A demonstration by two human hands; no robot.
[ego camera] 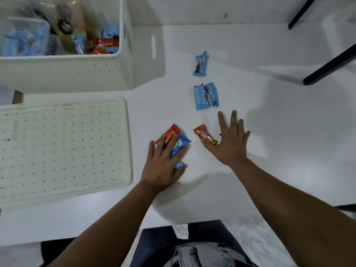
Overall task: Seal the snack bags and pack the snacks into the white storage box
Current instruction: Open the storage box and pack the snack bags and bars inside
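Observation:
My left hand (pixel 163 164) lies flat with spread fingers on a blue snack pack (pixel 182 144) and a red snack pack (pixel 170 132) on the white table. My right hand (pixel 230 140) is open, fingers straight, its thumb touching a red and yellow bar (pixel 204 133). Two light-blue packs (pixel 206 95) lie side by side just beyond my right hand. One more light-blue pack (pixel 200 64) lies farther back. The white storage box (pixel 77 74) stands at the back left, holding several red and blue snacks (pixel 105 44), bags and a clear tub.
The box's perforated white lid (pixel 63 147) lies flat on the table left of my left hand. Black chair legs (pixel 331 66) stand at the back right. The table's front edge runs just below my forearms.

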